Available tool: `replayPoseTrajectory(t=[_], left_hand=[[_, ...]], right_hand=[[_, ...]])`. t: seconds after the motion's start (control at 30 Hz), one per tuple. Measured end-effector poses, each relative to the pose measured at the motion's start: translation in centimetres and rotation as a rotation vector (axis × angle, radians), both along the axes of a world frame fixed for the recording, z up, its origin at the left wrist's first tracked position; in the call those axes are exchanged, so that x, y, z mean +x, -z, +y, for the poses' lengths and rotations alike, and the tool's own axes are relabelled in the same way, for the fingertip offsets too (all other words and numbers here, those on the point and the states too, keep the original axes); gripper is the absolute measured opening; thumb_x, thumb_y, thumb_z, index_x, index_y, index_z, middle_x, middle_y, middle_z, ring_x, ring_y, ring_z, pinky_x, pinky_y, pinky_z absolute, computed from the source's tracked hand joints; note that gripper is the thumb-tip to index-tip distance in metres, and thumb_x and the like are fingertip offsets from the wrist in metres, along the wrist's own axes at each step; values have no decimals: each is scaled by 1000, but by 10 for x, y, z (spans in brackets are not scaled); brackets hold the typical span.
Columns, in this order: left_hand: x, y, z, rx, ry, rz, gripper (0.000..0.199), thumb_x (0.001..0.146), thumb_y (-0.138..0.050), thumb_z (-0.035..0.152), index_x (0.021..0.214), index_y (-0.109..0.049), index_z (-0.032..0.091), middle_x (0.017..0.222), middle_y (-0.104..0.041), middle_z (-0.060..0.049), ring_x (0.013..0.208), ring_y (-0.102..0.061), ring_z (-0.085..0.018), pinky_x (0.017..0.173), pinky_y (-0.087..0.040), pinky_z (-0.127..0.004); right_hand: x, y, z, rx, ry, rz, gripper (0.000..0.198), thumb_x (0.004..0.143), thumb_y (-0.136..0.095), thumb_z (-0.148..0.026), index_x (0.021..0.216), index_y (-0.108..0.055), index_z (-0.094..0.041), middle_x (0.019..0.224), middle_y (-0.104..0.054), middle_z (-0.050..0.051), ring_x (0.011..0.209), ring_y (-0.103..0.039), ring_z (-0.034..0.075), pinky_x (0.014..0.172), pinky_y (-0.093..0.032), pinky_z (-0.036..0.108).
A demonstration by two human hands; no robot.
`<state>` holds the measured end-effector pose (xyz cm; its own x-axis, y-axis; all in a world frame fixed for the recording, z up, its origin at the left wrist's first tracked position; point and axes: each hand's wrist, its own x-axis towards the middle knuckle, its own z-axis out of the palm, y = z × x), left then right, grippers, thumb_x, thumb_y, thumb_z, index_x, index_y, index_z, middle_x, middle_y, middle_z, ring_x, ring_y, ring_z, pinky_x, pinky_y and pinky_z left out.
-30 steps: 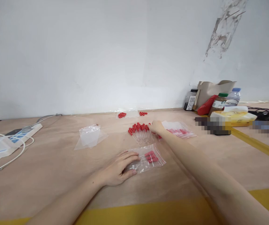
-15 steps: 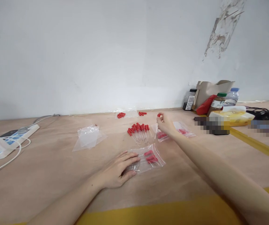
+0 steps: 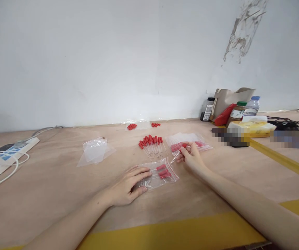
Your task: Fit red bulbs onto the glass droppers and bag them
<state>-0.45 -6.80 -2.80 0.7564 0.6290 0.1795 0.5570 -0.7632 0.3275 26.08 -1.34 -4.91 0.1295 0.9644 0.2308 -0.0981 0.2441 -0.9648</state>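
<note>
My left hand (image 3: 128, 185) lies flat with its fingers spread, pressing on the closed end of a clear zip bag (image 3: 153, 182). Several droppers with red bulbs (image 3: 164, 172) show inside that bag. Between thumb and fingertips, my right hand (image 3: 193, 158) pinches another dropper (image 3: 175, 157) by its red bulb, its clear tube slanting down-left to the bag's mouth. Behind the bag, a fanned group of red-bulbed droppers (image 3: 151, 143) rests on the table. Partly hidden by my right hand, a filled zip bag (image 3: 204, 146) lies beyond it.
Flat clear bags (image 3: 95, 151) lie on the left, near a power strip (image 3: 16, 152) with cables. Loose red bulbs (image 3: 132, 127) sit by the wall. A tissue pack (image 3: 252, 128), bottles (image 3: 238, 113) and a beige bag (image 3: 221, 99) stand back right.
My right hand has come down and nearer with the dropper, from beside the group to the bag's mouth. The left hand stays on the bag. The whole view has shifted slightly.
</note>
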Motion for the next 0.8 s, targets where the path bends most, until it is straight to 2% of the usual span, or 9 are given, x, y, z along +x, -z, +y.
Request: replayPoseTrajectory(t=[0.23,0.4,0.53,0.6,0.67,0.73,0.8], left_hand=[[-1,1,0,5,11,-1,43,87,-42,31,129,-36,26,133,-38,-5,122,-34,-21,101,-29,-40],[-1,3,1,-1,7,-6,42,87,-42,32,128,-37,26,133,-37,-5,122,-34,-21,102,-28,-40],[-1,3,1,9,21,-11,42,87,-42,32,128,-37,25,132,-38,-5,121,-34,-21,101,-29,-39],[-1,2,0,12,15,-9,42,87,-42,31,128,-37,25,132,-38,-5,121,-34,-20,101,-29,-39],[0,1,0,11,13,-6,42,87,-43,31,128,-37,25,132,-38,-5,121,-34,-20,101,-28,-39],[0,1,-1,7,18,-8,44,86,-43,31,129,-35,24,132,-38,-5,121,-34,-20,102,-28,-39],[1,0,-1,6,21,-14,45,86,-43,31,130,-32,24,132,-39,-5,121,-34,-20,102,-28,-40]], right_hand=[[7,-1,-6,-32,-37,11,33,69,-55,-36,87,-30,-24,58,-45,-10,41,-51,9,38,-45,22],[2,-2,-7,-58,-16,73,34,66,-59,-34,83,-32,-24,59,-48,-10,47,-55,10,45,-49,26],[-3,3,-13,-110,-104,72,35,63,-63,-34,80,-35,-22,61,-52,-8,53,-58,11,54,-51,28],[-4,5,-17,-156,-216,-13,34,61,-65,-34,77,-39,-21,61,-54,-6,54,-58,12,55,-50,28],[-2,6,-20,-176,-326,-178,31,59,-67,-34,73,-44,-19,57,-53,-5,50,-54,10,50,-46,24],[-1,5,-21,-120,-363,-377,25,60,-67,-32,70,-50,-17,53,-51,-5,47,-49,8,45,-40,21],[0,3,-21,0,-322,-554,18,62,-65,-30,69,-57,-15,55,-52,-3,49,-48,8,46,-37,20]])
